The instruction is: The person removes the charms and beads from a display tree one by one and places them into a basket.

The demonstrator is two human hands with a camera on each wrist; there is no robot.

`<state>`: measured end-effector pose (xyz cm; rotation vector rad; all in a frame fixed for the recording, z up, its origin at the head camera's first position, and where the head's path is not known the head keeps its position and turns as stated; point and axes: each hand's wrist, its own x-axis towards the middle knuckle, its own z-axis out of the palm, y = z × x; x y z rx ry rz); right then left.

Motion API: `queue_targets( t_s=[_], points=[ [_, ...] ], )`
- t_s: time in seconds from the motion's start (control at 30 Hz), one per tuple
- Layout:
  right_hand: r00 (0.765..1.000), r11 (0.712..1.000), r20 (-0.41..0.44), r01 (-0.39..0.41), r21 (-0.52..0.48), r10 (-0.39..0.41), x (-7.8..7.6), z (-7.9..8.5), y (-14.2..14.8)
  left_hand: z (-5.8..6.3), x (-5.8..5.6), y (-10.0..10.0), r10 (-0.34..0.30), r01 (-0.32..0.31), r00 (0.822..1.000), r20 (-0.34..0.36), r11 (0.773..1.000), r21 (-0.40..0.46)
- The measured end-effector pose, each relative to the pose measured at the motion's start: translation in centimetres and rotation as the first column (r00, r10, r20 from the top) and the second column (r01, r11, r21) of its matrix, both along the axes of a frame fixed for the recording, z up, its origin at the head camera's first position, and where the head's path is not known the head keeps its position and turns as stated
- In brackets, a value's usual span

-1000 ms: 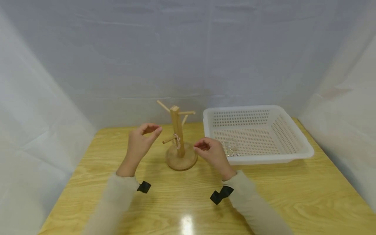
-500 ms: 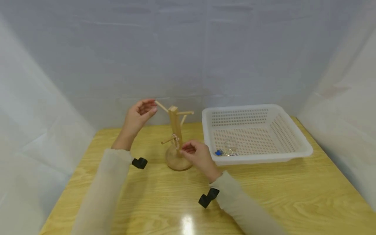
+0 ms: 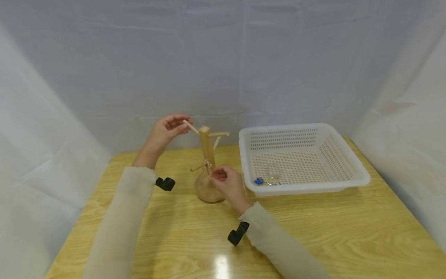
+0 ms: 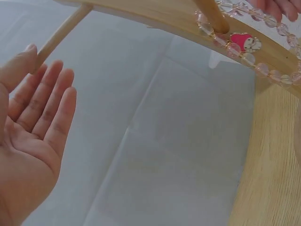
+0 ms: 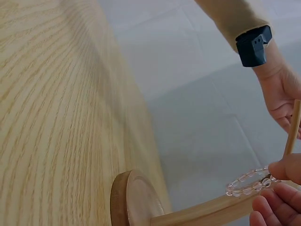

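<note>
A wooden stand [image 3: 208,149] with several pegs stands on the table. A clear and pink bead bracelet [image 4: 263,69] with a pink character charm hangs round its lower front peg [image 3: 198,167]. My left hand [image 3: 166,131] is at the upper left peg [image 4: 65,35]. Its thumb touches the peg's end, and its straight fingers [image 4: 56,99] lie beyond. Low beside the post, my right hand [image 3: 230,186] has thumb and fingers at the bracelet. The right wrist view shows the beads [image 5: 247,189] running between its thumb and fingers [image 5: 277,202], which pinch them.
Right of the stand, a white plastic basket [image 3: 303,188] holds a blue trinket [image 3: 259,181], a gold-coloured ring [image 3: 271,181] and a clear bracelet [image 3: 272,169]. White sheeting [image 3: 216,69] surrounds the back and sides of the wooden table [image 3: 195,240].
My left hand has risen to the upper left peg. My right hand has moved left, from beside the basket to the bracelet, so the blue trinket is in sight now.
</note>
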<state>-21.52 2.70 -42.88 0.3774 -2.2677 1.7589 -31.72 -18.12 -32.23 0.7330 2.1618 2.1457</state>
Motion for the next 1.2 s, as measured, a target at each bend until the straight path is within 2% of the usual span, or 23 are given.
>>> queue_targets(
  t_s=[0.23,0.43,0.6,0.8,1.03,1.2],
  points=[
    [0.999,0.999,-0.005,0.042,0.022,-0.042,-0.3,-0.1,-0.2,0.5,-0.4,-0.2,-0.066,0.066,0.998,-0.008,0.997,-0.034],
    [0.999,0.999,0.006,0.039,0.009,-0.039,-0.8,-0.5,-0.4,0.9,-0.4,-0.3,-0.073,0.07,0.997,-0.022,0.993,-0.099],
    [0.999,0.999,-0.004,0.034,0.001,-0.034,-1.0,-0.8,-0.5,1.1,0.0,-0.2,-0.056,0.055,0.998,-0.006,0.993,-0.102],
    [1.0,1.0,0.008,0.028,-0.014,-0.028,-1.0,-0.8,-0.5,1.1,0.5,-0.2,0.012,-0.011,1.0,0.008,0.994,-0.111],
    [0.999,0.999,0.027,0.04,-0.002,-0.04,-1.2,-0.7,-0.5,1.2,1.6,-0.2,0.116,-0.114,0.993,-0.004,0.974,-0.197],
    [0.998,0.999,0.038,0.045,-0.015,-0.044,-1.3,-0.7,-0.4,1.1,2.5,0.2,0.18,-0.18,0.983,-0.02,0.965,-0.192]
  ],
)
